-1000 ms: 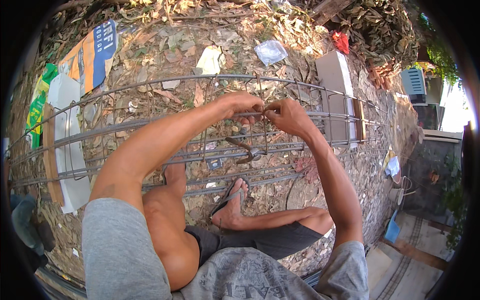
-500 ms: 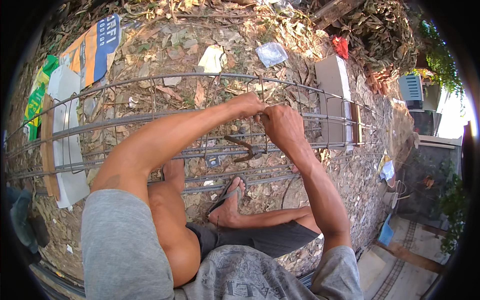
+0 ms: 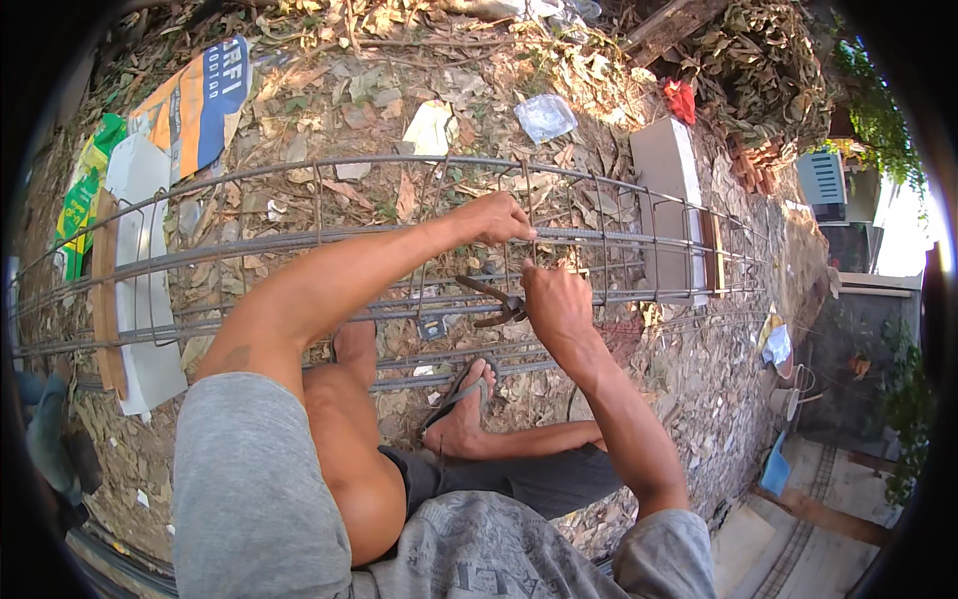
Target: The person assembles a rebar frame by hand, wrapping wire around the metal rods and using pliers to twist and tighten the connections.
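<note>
My left hand (image 3: 499,220) is half-curled at twelve o'clock and my right (image 3: 557,299) loosely fisted at three, both by the rebar cage (image 3: 619,238) spanning nine to three; whether either grips anything, I can't tell; I'd keep fingertips close, bars still; lettering marks the orange-and-blue sack (image 3: 205,105) at ten

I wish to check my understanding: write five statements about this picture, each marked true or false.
A gap separates the left hand from the right hand. True.
The pincers appear nearer the left hand. False: they appear nearer the right.
The sleeves are red. False: they are grey.
In the view, the metal cage crosses a left pale block and a right pale block. True.
The bright red scrap lies nearer than the cage. False: beyond it.
</note>
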`<state>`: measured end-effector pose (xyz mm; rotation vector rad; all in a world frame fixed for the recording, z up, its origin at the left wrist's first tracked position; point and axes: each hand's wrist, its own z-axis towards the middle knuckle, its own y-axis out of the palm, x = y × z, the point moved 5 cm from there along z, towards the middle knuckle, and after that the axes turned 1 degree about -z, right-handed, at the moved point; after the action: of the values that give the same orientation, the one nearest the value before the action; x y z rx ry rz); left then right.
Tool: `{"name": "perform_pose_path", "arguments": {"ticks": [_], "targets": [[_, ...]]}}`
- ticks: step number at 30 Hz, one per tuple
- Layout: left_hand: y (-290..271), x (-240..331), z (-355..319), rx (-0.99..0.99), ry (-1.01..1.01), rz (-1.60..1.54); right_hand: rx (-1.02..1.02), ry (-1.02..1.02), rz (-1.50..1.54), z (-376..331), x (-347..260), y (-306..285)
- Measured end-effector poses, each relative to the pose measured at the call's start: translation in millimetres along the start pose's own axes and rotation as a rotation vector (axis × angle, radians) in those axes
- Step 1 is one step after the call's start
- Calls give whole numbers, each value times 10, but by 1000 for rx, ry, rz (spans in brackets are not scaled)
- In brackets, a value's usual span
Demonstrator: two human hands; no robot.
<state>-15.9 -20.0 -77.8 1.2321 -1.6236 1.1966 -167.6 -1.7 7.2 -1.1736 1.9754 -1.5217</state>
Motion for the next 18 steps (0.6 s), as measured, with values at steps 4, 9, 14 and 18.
{"name": "perform_pose_path", "arguments": {"ticks": [4,9,14,18], "targets": [[-45,59,-38,15,-13,61,-45,-108,-7,66,-31,-54],[-44,87,53,26,29,82,-458,-282,150,626,-84,105],[-62,56,91,55,-45,106,-673,-73,453,688,-112,67],[-35,30,126,37,-75,142,-494,-50,648,692,-141,239]]}}
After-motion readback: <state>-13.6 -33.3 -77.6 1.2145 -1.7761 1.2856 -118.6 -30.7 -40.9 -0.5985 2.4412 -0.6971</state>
